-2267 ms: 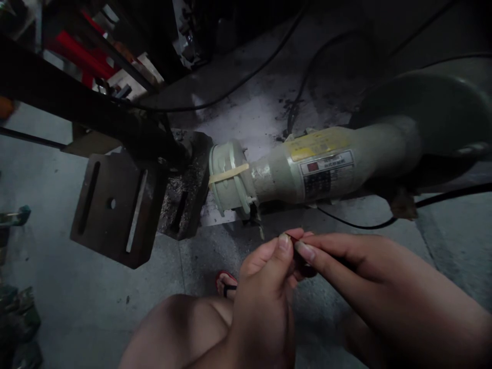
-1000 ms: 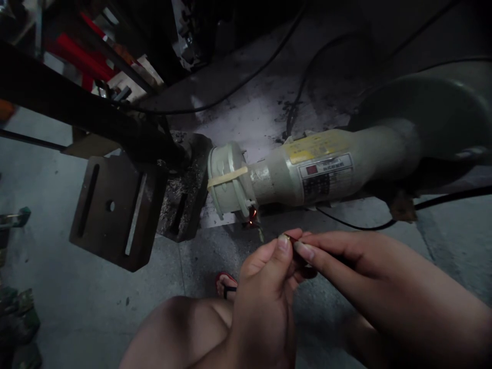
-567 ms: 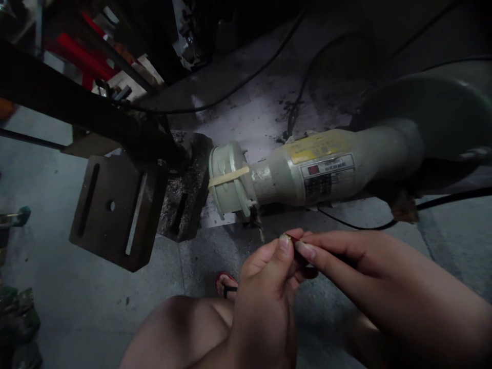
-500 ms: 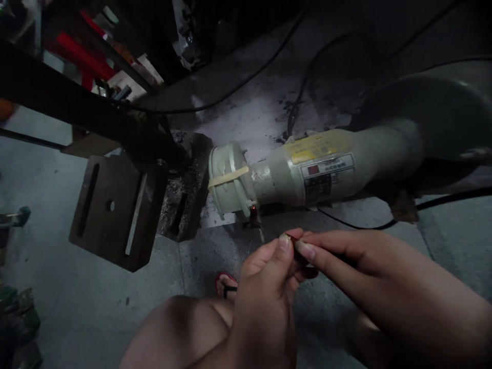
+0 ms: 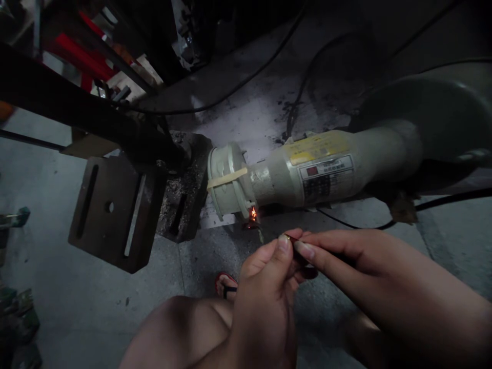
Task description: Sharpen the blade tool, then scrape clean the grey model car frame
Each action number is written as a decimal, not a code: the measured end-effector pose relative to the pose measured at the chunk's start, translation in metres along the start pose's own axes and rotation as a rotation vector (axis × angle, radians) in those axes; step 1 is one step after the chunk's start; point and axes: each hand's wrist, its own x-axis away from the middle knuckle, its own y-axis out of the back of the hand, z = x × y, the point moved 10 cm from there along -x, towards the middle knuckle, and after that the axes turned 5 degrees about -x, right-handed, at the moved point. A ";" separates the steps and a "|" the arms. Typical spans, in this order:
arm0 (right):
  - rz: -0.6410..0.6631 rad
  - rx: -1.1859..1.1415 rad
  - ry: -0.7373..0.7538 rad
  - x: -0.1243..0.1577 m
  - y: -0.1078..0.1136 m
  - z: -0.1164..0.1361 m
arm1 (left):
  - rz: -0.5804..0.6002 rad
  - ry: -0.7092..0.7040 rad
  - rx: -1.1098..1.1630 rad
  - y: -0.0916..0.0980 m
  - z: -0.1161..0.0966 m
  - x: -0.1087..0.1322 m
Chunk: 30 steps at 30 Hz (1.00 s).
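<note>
My left hand (image 5: pixel 269 266) and my right hand (image 5: pixel 326 251) meet in front of the bench grinder (image 5: pixel 269 179), fingers pinched together. Between the fingertips is a small, thin, dark reddish piece (image 5: pixel 292 239) with a brassy tip; its kind is too small and too covered to tell. Just beyond the hands, the grinder's round guard (image 5: pixel 229 179) has a strip of tan tape across it. Orange sparks (image 5: pixel 252 212) glow at the guard's lower edge, a short way from my fingers and apart from them.
Left of the grinder stands a slotted metal drill-press table (image 5: pixel 109 205) over a base strewn with metal chips (image 5: pixel 179 192). Black cables (image 5: pixel 230 97) run behind. A large dark guard (image 5: pixel 426 118) is at the right. My sandalled foot (image 5: pixel 226 285) is on the floor below.
The orange glow at the guard's lower edge has grown from a small dot into a brighter burst of sparks. Both hands hold nearly the same position.
</note>
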 end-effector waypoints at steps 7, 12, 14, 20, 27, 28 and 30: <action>-0.009 0.013 -0.001 0.000 -0.001 -0.001 | 0.000 -0.002 -0.003 -0.001 -0.001 0.002; -0.075 0.055 0.040 0.008 0.004 -0.011 | 0.045 -0.063 -0.106 -0.005 -0.003 0.005; -0.143 0.083 0.108 0.015 0.009 -0.016 | 0.015 -0.109 -0.241 -0.001 -0.006 0.008; -0.200 0.170 0.293 0.034 0.018 -0.016 | -0.036 -0.360 -0.584 -0.006 -0.022 0.024; -0.157 0.170 0.314 0.048 0.017 -0.008 | -0.034 -0.650 -0.710 -0.023 -0.031 0.045; -0.152 0.166 0.312 0.050 0.016 -0.010 | -0.017 -0.675 -0.716 -0.026 -0.033 0.047; -0.146 0.149 0.308 0.053 0.014 -0.012 | -0.003 -0.714 -0.721 -0.030 -0.036 0.051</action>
